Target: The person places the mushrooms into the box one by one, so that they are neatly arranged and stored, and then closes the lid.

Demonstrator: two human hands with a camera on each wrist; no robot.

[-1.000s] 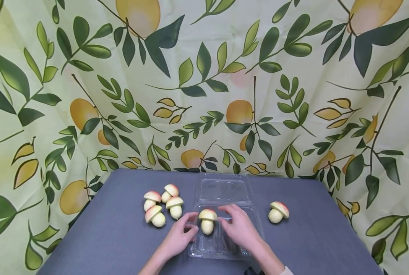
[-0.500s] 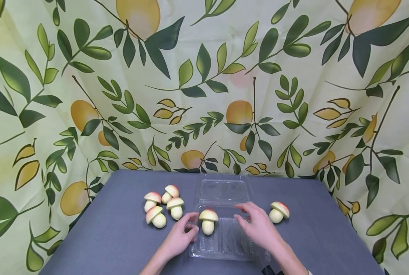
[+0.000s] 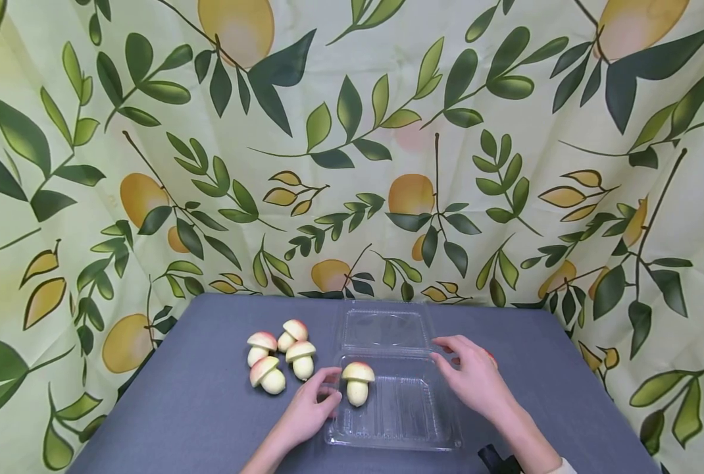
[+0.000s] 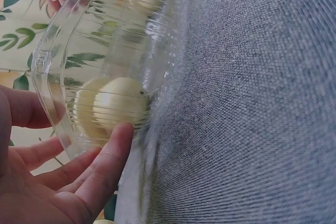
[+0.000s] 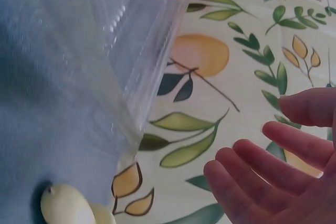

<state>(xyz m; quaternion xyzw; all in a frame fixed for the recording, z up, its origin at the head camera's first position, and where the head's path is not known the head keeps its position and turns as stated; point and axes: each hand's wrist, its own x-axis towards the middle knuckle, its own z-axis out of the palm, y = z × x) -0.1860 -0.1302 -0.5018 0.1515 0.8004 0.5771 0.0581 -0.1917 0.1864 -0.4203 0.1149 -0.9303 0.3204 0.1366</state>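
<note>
Clear plastic: one hinged container (image 3: 402, 403), standing on the bench (image 3: 198, 408), its lid (image 3: 385, 329) laid open towards the back. Inside, at the left: one cream mushroom-shaped piece (image 3: 358, 388), cap tinted red and pointing away from the person. Left hand (image 3: 312, 406): digits bent about the container's left edge, a fingertip touching the wall; whether it grips cannot be told. Right hand (image 3: 473, 375): released, nothing held, fingers loosely bent, beside the container's right rear corner. Mostly hidden by it in the head view: one lone mushroom (image 5: 68, 205). Left of the container: four similar mushrooms (image 3: 299, 351), clustered. Backdrop: pale fabric (image 3: 340, 62), printed with leaves and orange fruit.
</note>
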